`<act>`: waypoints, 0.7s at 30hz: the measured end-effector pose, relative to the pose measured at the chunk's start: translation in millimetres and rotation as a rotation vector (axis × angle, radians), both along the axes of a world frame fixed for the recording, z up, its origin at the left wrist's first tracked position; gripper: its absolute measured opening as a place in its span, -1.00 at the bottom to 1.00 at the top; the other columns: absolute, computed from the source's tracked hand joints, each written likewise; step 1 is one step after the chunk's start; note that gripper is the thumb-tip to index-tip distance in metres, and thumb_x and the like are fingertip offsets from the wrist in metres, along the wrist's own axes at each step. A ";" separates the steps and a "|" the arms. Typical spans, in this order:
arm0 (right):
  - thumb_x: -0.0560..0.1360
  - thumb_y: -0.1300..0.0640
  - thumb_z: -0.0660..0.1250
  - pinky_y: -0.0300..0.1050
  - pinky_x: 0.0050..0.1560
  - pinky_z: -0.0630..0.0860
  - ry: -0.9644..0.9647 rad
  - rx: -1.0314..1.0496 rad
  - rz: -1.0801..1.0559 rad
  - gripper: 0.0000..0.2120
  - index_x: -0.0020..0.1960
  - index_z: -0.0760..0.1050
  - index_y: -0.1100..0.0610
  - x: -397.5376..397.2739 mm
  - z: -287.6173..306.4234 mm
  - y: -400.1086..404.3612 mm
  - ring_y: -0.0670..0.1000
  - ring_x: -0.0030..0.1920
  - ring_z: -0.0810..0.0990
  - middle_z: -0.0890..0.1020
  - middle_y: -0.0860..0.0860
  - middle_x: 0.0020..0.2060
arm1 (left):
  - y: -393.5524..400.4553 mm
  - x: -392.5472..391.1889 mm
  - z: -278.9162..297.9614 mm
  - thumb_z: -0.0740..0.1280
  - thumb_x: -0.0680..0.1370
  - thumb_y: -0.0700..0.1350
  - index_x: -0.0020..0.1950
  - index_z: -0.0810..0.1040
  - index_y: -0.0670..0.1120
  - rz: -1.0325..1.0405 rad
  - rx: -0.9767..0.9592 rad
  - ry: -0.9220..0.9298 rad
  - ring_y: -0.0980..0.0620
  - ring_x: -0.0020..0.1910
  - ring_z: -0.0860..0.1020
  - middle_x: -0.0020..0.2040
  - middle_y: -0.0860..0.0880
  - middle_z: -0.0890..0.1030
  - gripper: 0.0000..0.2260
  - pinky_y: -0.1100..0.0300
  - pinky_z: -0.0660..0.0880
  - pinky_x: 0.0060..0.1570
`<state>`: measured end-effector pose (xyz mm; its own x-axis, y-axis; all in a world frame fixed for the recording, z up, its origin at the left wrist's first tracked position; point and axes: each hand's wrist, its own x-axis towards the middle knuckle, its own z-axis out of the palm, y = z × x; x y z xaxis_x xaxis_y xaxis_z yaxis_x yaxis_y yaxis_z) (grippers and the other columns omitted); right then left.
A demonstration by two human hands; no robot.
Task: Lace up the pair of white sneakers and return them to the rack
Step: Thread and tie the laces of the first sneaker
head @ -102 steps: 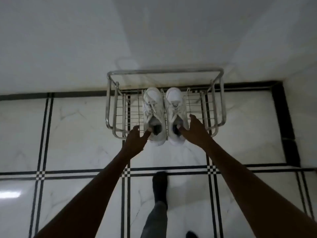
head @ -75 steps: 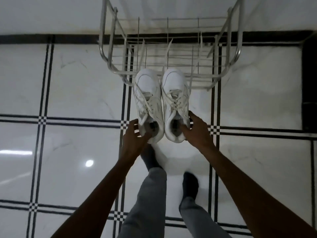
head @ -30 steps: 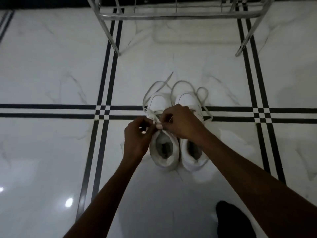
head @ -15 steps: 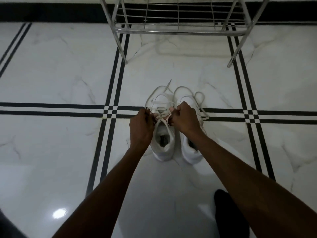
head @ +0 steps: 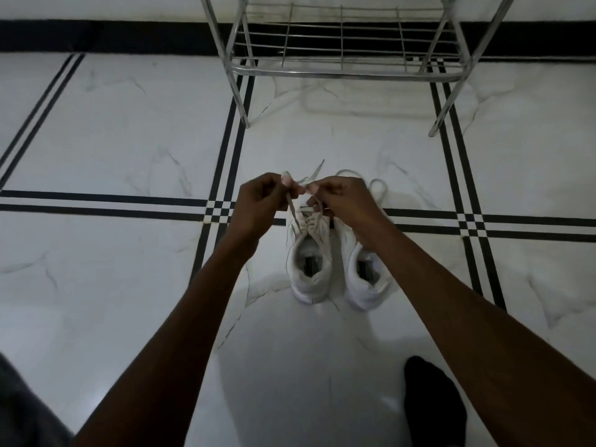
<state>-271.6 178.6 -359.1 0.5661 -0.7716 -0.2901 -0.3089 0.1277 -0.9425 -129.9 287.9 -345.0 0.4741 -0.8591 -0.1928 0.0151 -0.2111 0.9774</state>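
Note:
Two white sneakers stand side by side on the floor, heels toward me: the left sneaker and the right sneaker. My left hand and my right hand hover above the left sneaker's toe end, each pinching an end of its white lace, which runs taut up from the eyelets. The right sneaker's loose lace loops on the floor beyond my right hand. The metal wire rack stands empty at the top of the view.
White marble floor with black double lines. My black-socked foot rests at the lower right, a grey trouser leg at the lower left. A black skirting band runs along the wall behind the rack.
The sneakers came off the rack and onto the floor. My hands took hold of the left sneaker's lace ends and have lifted them higher and a little apart over the last half second.

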 end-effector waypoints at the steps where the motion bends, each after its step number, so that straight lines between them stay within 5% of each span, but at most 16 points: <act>1: 0.54 0.13 0.40 0.01 -0.03 0.64 0.033 -0.025 0.088 -0.86 -0.02 0.70 0.17 2.2 3.2 1.7 -0.01 -0.23 0.68 0.76 0.12 -0.19 | -3.0 0.7 7.1 0.30 0.68 -0.08 0.06 0.64 -0.26 -0.022 -0.031 -0.023 0.00 0.01 0.71 -0.02 -0.12 0.74 -0.75 0.08 0.64 0.12; 7: 0.57 0.07 0.35 -0.05 0.09 0.57 0.188 -0.046 0.643 -0.83 0.02 0.69 0.11 5.1 26.2 0.3 -0.01 -0.05 0.65 0.73 0.07 -0.04 | -15.1 7.6 15.3 0.30 0.68 -0.04 0.06 0.68 -0.25 -0.117 -0.052 -0.191 0.07 0.07 0.71 0.03 -0.13 0.75 -0.71 0.26 0.59 0.11; 12: 0.53 -0.02 0.42 -0.27 -0.19 0.41 0.188 -0.139 0.532 -0.76 -0.19 0.60 0.14 0.5 27.7 -3.3 -0.20 -0.35 0.47 0.54 -0.19 -0.40 | -8.8 2.6 -7.0 0.17 0.73 0.02 0.04 0.58 -0.30 -0.188 0.019 -0.121 0.01 -0.12 0.63 -0.13 -0.15 0.64 -0.60 0.11 0.57 -0.03; 15: 0.54 -0.02 0.40 -0.18 -0.12 0.47 0.214 -0.231 0.517 -0.76 -0.10 0.62 0.16 -0.2 22.1 -10.0 -0.15 -0.28 0.55 0.63 -0.09 -0.28 | -6.5 0.0 -15.1 0.07 0.73 0.11 0.18 0.60 -0.23 -0.213 0.101 -0.061 0.01 -0.02 0.71 -0.02 -0.15 0.71 -0.52 0.14 0.63 0.05; 18: 0.48 0.01 0.48 -0.12 -0.13 0.54 0.297 -0.340 0.533 -0.85 -0.11 0.66 0.10 -4.9 22.2 -22.1 -0.11 -0.28 0.63 0.69 -0.07 -0.27 | -6.7 2.9 -23.7 0.09 0.71 0.16 0.18 0.58 -0.19 -0.183 0.149 -0.023 -0.09 -0.02 0.71 -0.03 -0.22 0.73 -0.53 -0.13 0.58 0.20; 21: 0.38 0.13 0.55 -0.16 -0.12 0.61 0.364 -0.506 0.439 -0.92 -0.13 0.71 0.09 -8.8 20.1 -25.1 -0.06 -0.23 0.71 0.74 -0.03 -0.24 | -8.8 3.9 -30.6 0.17 0.69 0.17 0.17 0.57 -0.15 -0.147 0.174 -0.027 -0.14 0.04 0.70 0.00 -0.23 0.73 -0.59 -0.16 0.57 0.20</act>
<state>-280.5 153.5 -339.0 0.7883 -0.5860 -0.1877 -0.5337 -0.4994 -0.6824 -126.0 279.1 -375.6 0.3532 -0.8741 -0.3334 -0.0536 -0.3746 0.9256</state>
